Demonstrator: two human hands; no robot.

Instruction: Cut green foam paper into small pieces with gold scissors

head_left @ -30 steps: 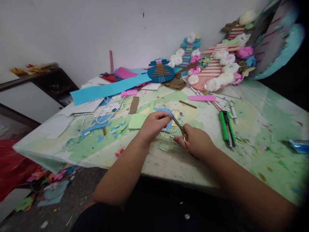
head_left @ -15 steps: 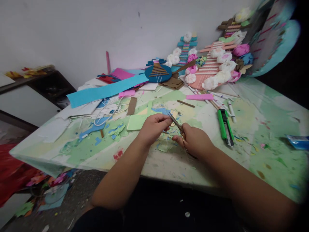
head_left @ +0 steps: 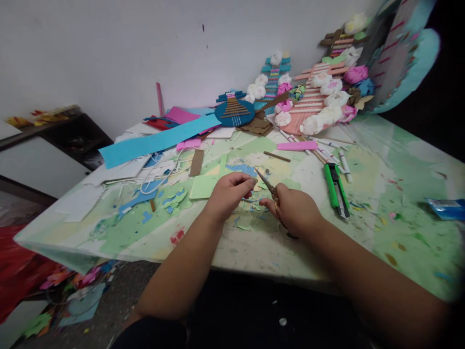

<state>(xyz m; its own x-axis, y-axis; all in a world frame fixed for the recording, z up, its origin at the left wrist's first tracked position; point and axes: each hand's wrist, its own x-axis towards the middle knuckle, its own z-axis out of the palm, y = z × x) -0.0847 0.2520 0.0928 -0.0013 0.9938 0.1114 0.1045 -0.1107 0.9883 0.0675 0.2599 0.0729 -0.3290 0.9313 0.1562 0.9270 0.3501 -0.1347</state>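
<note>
My right hand (head_left: 296, 208) is wrapped round a pair of scissors (head_left: 268, 184), its blades pointing up and left toward my other hand. Thumb and fingers of my left hand (head_left: 232, 191) are pinched together beside the blade tips; whatever they hold is too small to make out. Beneath and around both hands lie green and blue paper scraps (head_left: 245, 225). Just left of my left hand is a light green paper piece (head_left: 201, 187). A green utility knife (head_left: 336, 190) rests to the right of my right hand.
A long blue strip (head_left: 160, 140), a blue paper instrument (head_left: 234, 114) and a flower-covered pink one (head_left: 308, 104) lie at the back of the table (head_left: 247, 254). Markers (head_left: 345, 166) lie behind the knife. A dark shelf (head_left: 69, 140) stands at left.
The view has shifted slightly. The scissors' blades have come a little away from my left fingertips and look closed together. Both hands keep nearly the same pose.
</note>
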